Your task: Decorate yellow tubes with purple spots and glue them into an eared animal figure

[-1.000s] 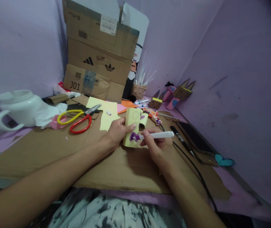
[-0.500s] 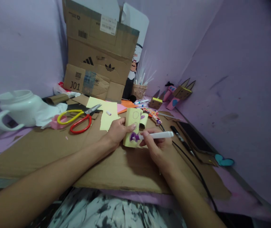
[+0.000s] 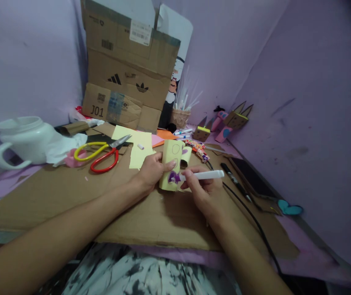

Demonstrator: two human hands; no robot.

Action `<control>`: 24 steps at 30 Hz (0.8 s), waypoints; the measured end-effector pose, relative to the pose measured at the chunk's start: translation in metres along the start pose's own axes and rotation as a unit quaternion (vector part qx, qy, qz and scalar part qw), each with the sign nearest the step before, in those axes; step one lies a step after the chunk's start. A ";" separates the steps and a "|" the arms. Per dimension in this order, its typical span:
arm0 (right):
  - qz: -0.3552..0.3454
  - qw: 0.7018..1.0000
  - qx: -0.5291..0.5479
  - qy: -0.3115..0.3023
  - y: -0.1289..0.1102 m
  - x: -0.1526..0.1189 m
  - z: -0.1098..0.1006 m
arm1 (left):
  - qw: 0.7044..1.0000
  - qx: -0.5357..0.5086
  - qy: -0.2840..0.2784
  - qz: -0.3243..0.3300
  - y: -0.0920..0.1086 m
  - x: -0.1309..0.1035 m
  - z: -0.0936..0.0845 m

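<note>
"What's biggest around us?"

"The cardboard box [image 3: 126, 65], upright at the back, flat-sided and creased, with blue tape. Under our forearms a corrugated cardboard sheet [image 3: 55, 205] covers the bench [image 3: 307, 241]. To our left sits a smooth, glossy white pot [image 3: 24, 143] with a looped handle, and nearer us, scissors [image 3: 104, 170] with rounded red and yellow handles and metal blades."

"And between our hands?"

"The yellow paper tube [image 3: 169, 149], just above the sheet or resting on it; we can't tell which. Its long axis points away from us, its lower end towards our body. Our left hand [image 3: 150, 172] grasps its left side, thumb across the front, so that's the nearer hand, in direct contact."

"How does our right hand [image 3: 204, 188] lie?"

"Right of the tube's lower end, fingers pinching a slim, smooth white marker [image 3: 209, 174]. The marker lies crosswise to the tube, its tip pointing left at the purple patch [image 3: 172, 176] low on the paper. Our left thumb sits just above that patch."

"Smallest?"

"A short white cap [image 3: 140, 146], lying on torn, matt yellow paper [image 3: 138, 157] beyond our left hand."
</note>
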State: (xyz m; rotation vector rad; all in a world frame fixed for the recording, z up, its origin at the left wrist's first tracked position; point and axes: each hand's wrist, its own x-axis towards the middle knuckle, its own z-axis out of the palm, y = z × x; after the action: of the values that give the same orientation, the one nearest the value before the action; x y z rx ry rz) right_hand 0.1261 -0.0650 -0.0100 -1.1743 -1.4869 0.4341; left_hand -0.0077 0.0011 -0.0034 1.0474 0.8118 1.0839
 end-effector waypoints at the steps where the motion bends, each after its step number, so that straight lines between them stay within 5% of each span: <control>1: -0.001 1.000 -0.002 0.001 0.001 0.000 0.000 | 1.000 0.000 0.000 -0.001 0.000 0.000 0.000; 24: 0.000 1.000 -0.002 0.006 0.002 -0.001 0.000 | 1.000 -0.011 -0.003 -0.005 -0.001 0.000 -0.001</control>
State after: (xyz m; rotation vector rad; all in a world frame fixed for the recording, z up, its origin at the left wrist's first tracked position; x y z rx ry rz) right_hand 0.1267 -0.0650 -0.0121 -1.1792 -1.4785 0.4235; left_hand -0.0079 0.0011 -0.0045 1.0281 0.7977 1.0787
